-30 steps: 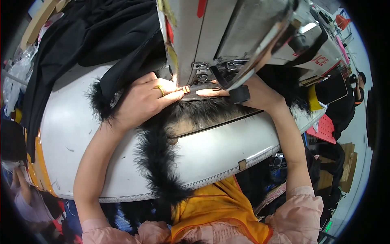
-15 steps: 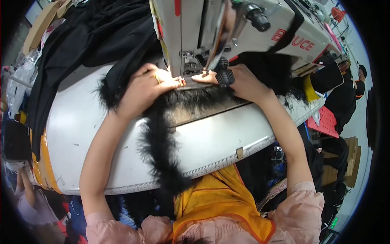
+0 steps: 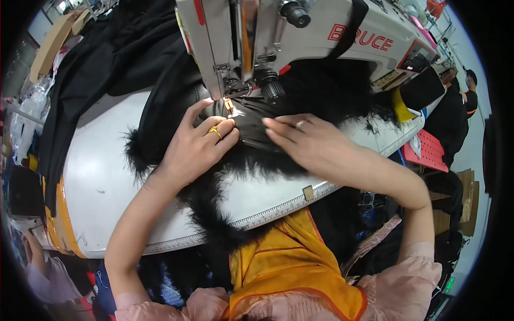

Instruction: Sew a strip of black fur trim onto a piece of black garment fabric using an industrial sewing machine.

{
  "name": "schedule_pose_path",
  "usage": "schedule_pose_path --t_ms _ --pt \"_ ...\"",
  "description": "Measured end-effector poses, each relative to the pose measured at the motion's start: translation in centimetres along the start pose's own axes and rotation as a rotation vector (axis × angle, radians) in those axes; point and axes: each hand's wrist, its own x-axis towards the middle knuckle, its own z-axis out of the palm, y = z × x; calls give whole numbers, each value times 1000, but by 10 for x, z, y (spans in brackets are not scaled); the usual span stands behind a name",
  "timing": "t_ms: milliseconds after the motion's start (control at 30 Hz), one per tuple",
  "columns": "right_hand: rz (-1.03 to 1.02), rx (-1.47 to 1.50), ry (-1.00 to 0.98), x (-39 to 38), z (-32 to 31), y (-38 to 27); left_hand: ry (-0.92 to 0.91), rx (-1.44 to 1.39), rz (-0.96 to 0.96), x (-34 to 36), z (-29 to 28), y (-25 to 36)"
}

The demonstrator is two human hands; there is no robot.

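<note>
Black fabric point(image 3: 251, 123) with fluffy black feather trim point(image 3: 211, 208) lies under the sewing machine's lit needle area point(image 3: 229, 104). My left hand point(image 3: 195, 144), with a gold ring, holds the fabric just left of and below the needle, one finger reaching up beside the presser foot, the others bent; its thumb is hidden. My right hand point(image 3: 308, 144) lies open on the fabric right of the needle, fingers stretched toward it and slightly bent at the tips. A long tail of the trim hangs toward the table's front edge.
White table point(image 3: 107, 214) with a ruler edge, black cloth point(image 3: 101, 59) heaped at back left, plastic bags point(image 3: 29, 128), red perforated tray point(image 3: 428, 150) and cardboard point(image 3: 466, 198) at right. Another person's arm point(image 3: 35, 249) shows at left; another person point(image 3: 471, 96) at far right.
My right hand has come out from beside the machine head, down toward me. My left hand's fingers have repositioned, one now reaching upward. Fabric now covers the plate below the needle.
</note>
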Motion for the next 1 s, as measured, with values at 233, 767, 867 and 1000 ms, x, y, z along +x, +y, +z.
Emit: schedule_pose_path --t_ms 233,767,867,1000 --pt "217 149 50 31 24 -19 -116 -206 -218 0 7 -30" --pt "226 399 -89 35 16 25 -26 54 135 -4 4 -50" --pt "205 298 -91 39 21 28 -34 -17 73 -7 9 -52" --pt "313 649 -161 38 10 31 37 -1 74 -6 12 -46"
